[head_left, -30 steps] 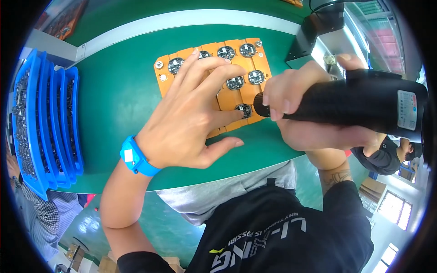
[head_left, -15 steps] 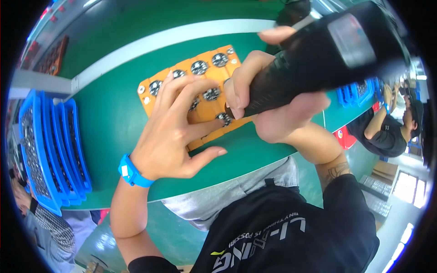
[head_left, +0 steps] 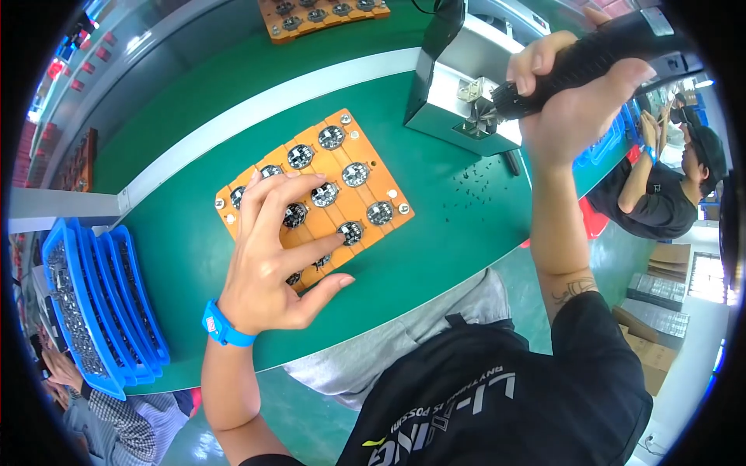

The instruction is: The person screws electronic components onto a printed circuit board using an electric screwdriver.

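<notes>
Green bench mat (head_left: 466, 233) with a pale strip along its far edge; orange fixture board (head_left: 365, 175) lying flat near the middle, carrying rows of small round dark-and-silver parts, each seated in its own pocket, with silver screw heads at the corners; left hand (head_left: 272, 260), blue wristband (head_left: 221, 326) at the wrist, spread palm-down on the board's near half, fingers splayed and pressing, nothing grasped; right hand (head_left: 571, 93) closed firmly around a black electric screwdriver (head_left: 614, 46), which a second ago stood tip-down on the board beside the left fingers and now is lifted clear and carried right, its tip at a grey metal feeder box (head_left: 458, 85) well apart from the board; by my judgement one fastening is finished and a fresh screw is being collected; loose dark screws (head_left: 470, 182) scattered on the mat near the box; stack of blue trays (head_left: 101, 303) at the left edge; second orange board (head_left: 318, 15) at the far side; another person (head_left: 660, 186) seated at right.
</notes>
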`<action>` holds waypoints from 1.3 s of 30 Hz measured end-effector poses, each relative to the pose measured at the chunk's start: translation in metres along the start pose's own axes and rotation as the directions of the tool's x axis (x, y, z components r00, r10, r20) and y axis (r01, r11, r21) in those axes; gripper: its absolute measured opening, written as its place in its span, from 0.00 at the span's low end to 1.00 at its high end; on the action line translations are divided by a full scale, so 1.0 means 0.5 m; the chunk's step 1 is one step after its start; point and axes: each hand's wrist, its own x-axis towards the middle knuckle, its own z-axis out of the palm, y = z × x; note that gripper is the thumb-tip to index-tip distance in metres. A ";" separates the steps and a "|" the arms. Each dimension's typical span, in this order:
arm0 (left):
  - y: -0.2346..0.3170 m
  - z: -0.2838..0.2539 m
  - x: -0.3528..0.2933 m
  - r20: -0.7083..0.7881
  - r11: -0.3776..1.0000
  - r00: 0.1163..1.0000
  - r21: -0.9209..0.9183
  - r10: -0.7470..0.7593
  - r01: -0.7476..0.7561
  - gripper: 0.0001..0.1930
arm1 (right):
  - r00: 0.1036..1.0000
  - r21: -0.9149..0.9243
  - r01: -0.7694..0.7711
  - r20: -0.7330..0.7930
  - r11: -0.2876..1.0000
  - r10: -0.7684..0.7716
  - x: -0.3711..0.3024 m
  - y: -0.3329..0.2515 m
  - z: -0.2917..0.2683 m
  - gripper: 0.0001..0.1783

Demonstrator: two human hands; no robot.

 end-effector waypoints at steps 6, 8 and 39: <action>0.002 -0.001 0.000 -0.011 1.000 1.000 0.009 -0.001 0.002 0.18 | 0.997 -0.110 -0.014 0.072 0.994 0.022 0.004 -0.005 -0.021 0.34; 0.001 -0.002 -0.004 -0.017 1.000 1.000 -0.008 -0.005 0.005 0.18 | 0.985 -0.747 -0.144 -0.174 0.649 0.019 -0.030 -0.015 0.015 0.41; -0.017 0.003 -0.015 -0.067 0.991 0.996 -0.119 0.060 -0.067 0.20 | 0.866 -0.796 -0.389 -0.144 0.464 0.479 -0.162 0.123 0.039 0.58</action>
